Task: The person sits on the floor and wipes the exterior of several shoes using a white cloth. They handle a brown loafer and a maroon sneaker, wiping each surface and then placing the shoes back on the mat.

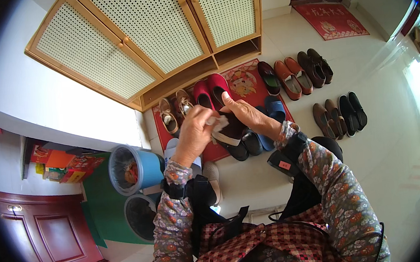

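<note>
My left hand (193,134) pinches a crumpled white tissue or cloth (218,123) against a dark shoe. That shoe (233,129) is dark brown or black with a pale sole edge, held up off the floor. Around its far side, my right hand (253,116) grips it, thumb raised; the fingers are mostly hidden. Just beyond the hands, a pair of red slip-on shoes (218,85) stands on a red patterned mat (242,76). Brown lace-up shoes (168,116) are to their left. Below the held shoe lie black shoes (252,142), partly covered by it.
A wooden cabinet (211,61) with woven-look doors stands behind the mat. Blue slippers (275,108), orange-brown loafers (289,81) and several other shoes lie to the right. At left are a lined blue bin (151,169) and a dark-lined bin (127,216).
</note>
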### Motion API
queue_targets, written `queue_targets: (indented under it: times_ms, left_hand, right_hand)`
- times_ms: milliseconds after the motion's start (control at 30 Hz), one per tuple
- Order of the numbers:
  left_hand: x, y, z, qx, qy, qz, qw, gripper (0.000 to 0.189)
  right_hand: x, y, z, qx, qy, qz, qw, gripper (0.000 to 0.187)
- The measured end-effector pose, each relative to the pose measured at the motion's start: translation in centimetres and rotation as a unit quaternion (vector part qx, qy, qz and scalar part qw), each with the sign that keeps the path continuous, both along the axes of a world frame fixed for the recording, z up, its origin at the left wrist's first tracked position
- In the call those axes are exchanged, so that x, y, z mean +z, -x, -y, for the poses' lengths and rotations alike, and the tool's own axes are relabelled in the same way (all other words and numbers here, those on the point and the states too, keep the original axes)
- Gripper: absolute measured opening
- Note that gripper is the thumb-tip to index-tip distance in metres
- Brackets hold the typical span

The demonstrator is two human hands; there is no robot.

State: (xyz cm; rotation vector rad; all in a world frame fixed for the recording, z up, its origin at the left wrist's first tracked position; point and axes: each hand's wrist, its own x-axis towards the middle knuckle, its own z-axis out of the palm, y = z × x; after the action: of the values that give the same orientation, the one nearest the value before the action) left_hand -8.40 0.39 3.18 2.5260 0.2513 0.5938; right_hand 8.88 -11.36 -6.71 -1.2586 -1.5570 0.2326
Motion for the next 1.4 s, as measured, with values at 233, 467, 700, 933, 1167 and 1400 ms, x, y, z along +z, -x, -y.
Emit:
queue_targets:
  times_ms: [233,467,700,933,1167,1400]
  left_hand:
    - [-0.1,-0.5,0.5,0.008,0.055,0.066,0.996,0.023]
    - [0.1,-0.4,-0.3,0.074,-0.059,0.001,0.996,0.019]
    - [-0.7,-0.7,0.2,-0.049,0.014,0.016,0.999,0.023]
    - [-0.2,0.1,-1.5,0.137,-0.059,0.004,0.989,0.013]
    - [-1.3,-1.5,1.1,0.116,-0.064,0.047,0.990,0.017]
    - [-0.7,-1.4,3.7,0.040,-0.050,-0.022,0.998,0.021]
  right_hand:
    - [3.3,0.1,0.4,0.029,0.192,-0.201,0.960,0.067]
    - [6.0,0.8,0.8,-0.052,0.306,-0.229,0.923,0.059]
    - [5.6,0.5,1.0,0.057,0.244,-0.241,0.938,0.054]
    - [5.3,0.5,1.0,-0.016,0.272,-0.210,0.939,0.063]
    - [2.1,0.8,0.5,-0.003,0.169,-0.223,0.960,0.060]
    - [-1.4,0.7,0.2,-0.072,-0.002,-0.070,0.995,0.023]
